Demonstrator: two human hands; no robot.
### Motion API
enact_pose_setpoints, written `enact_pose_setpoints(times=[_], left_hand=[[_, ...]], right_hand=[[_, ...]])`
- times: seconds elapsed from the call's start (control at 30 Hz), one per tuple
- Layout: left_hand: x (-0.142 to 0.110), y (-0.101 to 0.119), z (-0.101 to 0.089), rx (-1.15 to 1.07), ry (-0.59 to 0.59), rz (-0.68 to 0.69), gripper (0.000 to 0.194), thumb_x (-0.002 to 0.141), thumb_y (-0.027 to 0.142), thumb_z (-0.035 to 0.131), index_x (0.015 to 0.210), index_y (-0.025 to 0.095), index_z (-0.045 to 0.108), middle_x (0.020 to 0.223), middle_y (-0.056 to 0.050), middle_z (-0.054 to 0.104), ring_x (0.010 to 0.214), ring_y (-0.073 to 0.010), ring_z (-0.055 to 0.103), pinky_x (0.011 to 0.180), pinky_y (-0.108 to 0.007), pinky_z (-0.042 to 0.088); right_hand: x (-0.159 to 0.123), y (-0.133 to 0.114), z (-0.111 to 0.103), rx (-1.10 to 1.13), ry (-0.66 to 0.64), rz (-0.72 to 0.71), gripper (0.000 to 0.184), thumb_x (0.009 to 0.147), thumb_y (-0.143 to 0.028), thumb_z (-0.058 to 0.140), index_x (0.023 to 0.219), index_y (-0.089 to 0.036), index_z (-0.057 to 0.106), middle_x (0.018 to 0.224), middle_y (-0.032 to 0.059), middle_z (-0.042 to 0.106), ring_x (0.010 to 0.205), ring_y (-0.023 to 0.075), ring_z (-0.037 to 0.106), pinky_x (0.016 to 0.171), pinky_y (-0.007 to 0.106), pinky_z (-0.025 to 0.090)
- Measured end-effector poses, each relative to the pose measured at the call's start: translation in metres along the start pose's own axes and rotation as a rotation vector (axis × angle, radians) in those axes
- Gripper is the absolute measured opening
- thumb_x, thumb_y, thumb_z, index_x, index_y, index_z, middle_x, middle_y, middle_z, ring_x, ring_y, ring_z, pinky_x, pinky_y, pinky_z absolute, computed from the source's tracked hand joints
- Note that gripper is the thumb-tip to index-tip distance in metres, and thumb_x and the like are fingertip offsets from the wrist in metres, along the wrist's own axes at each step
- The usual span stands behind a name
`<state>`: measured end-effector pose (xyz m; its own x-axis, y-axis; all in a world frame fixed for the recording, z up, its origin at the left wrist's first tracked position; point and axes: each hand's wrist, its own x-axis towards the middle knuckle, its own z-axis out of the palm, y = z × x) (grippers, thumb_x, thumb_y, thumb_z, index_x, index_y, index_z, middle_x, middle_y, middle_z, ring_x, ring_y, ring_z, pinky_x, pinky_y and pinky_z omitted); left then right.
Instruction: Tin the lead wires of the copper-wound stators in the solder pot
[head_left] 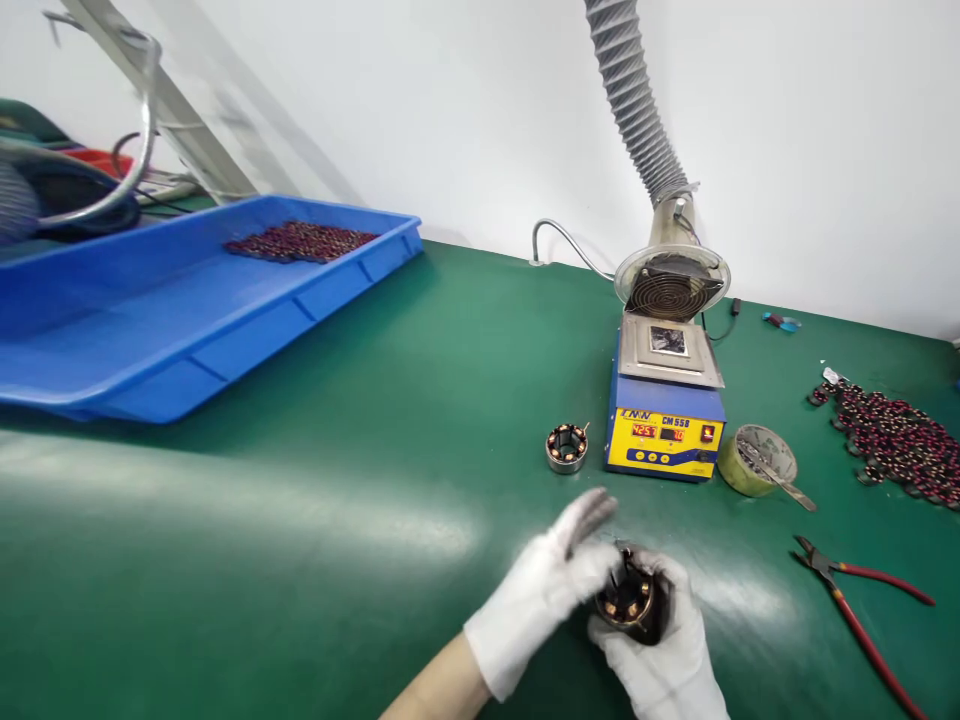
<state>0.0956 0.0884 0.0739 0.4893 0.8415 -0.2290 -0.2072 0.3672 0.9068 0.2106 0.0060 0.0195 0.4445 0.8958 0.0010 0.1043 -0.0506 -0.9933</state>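
My right hand (667, 640), in a white glove, is wrapped around a motor stator (628, 600), a dark ring with copper windings inside. The stator is tilted toward me near the front of the bench. My left hand (559, 570), gloved too and slightly blurred, lies at the stator's upper left side. Its fingers stretch up and away, and its lower part overlaps the rim; whether it presses on it I cannot tell. Beyond my hands, a second stator (567, 448) with copper coils and a short wire end sits on the green bench.
A blue and yellow solder pot (664, 430) stands under a grey fume duct (637, 100). To its right are a yellowish tub (757, 462) with a metal scraper, red-handled cutters (840, 575) and many stators piled together (896, 440). A blue tray (187, 330) holding more stators stands left.
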Motion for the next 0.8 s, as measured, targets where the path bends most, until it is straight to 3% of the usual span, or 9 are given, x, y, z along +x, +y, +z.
enact_pose_setpoints(times=[0.07,0.17,0.27,0.37,0.43,0.5,0.67,0.8], left_hand=[[0.0,-0.009,0.011,0.009,-0.056,-0.053,0.048,0.06,0.036,0.071,0.1,0.015,0.059,0.103,-0.01,0.062,0.099,-0.0242,0.056,0.087,-0.031,0.044],[0.004,-0.02,0.022,-0.196,0.124,-0.052,0.037,0.06,0.042,0.071,0.081,0.013,0.062,0.078,-0.008,0.065,0.077,-0.0223,0.061,0.073,-0.031,0.049],[0.005,-0.014,0.016,-0.457,0.29,0.061,0.04,0.061,0.043,0.074,0.086,0.015,0.06,0.076,-0.004,0.065,0.079,-0.0183,0.061,0.076,-0.026,0.048],[0.001,0.001,0.003,-0.255,0.266,0.105,0.045,0.058,0.036,0.076,0.095,0.016,0.06,0.093,-0.007,0.065,0.095,-0.021,0.057,0.085,-0.028,0.044],[-0.002,0.007,-0.002,0.03,0.159,0.004,0.045,0.055,0.029,0.075,0.095,0.014,0.061,0.096,-0.009,0.064,0.093,-0.0233,0.058,0.081,-0.029,0.045],[-0.003,0.007,-0.001,0.16,0.136,-0.078,0.037,0.054,0.027,0.072,0.086,0.012,0.064,0.086,-0.008,0.066,0.083,-0.0231,0.06,0.075,-0.03,0.046],[0.003,-0.008,0.013,0.022,0.236,-0.094,0.023,0.046,0.026,0.071,0.062,0.013,0.06,0.062,-0.003,0.063,0.062,-0.0178,0.058,0.061,-0.026,0.045],[0.002,-0.004,0.011,0.04,0.282,-0.043,0.023,0.051,0.029,0.07,0.066,0.013,0.062,0.068,-0.005,0.065,0.068,-0.0204,0.06,0.064,-0.027,0.046]], right_hand=[[-0.001,0.001,0.005,-0.117,0.029,-0.036,0.048,0.047,-0.022,0.079,0.088,-0.026,0.052,0.1,0.0049,0.062,0.096,0.0252,0.057,0.087,0.038,0.042],[-0.001,-0.002,0.01,-0.194,0.056,-0.038,0.043,0.05,-0.025,0.076,0.084,-0.027,0.051,0.1,0.005,0.062,0.093,0.0249,0.058,0.084,0.037,0.043],[0.0,-0.001,0.008,-0.209,0.05,-0.096,0.047,0.05,-0.025,0.077,0.089,-0.028,0.051,0.101,0.0046,0.062,0.093,0.0245,0.058,0.084,0.037,0.043],[0.001,0.007,0.003,-0.258,0.01,-0.124,0.05,0.05,-0.026,0.078,0.092,-0.028,0.05,0.104,0.0052,0.062,0.095,0.0257,0.057,0.085,0.039,0.042],[0.002,0.013,0.001,-0.267,-0.011,-0.136,0.05,0.053,-0.029,0.077,0.096,-0.027,0.05,0.106,0.006,0.06,0.096,0.026,0.057,0.085,0.041,0.042],[0.003,0.016,0.001,-0.264,-0.013,-0.152,0.049,0.055,-0.031,0.076,0.096,-0.027,0.05,0.106,0.0066,0.06,0.095,0.0261,0.057,0.085,0.041,0.042],[0.003,0.013,0.001,-0.239,-0.04,-0.136,0.052,0.055,-0.031,0.077,0.099,-0.026,0.05,0.106,0.0071,0.061,0.091,0.0252,0.059,0.082,0.039,0.044],[0.002,0.011,0.0,-0.25,-0.04,-0.113,0.056,0.056,-0.032,0.076,0.103,-0.027,0.047,0.105,0.0073,0.062,0.09,0.0246,0.06,0.081,0.038,0.045]])
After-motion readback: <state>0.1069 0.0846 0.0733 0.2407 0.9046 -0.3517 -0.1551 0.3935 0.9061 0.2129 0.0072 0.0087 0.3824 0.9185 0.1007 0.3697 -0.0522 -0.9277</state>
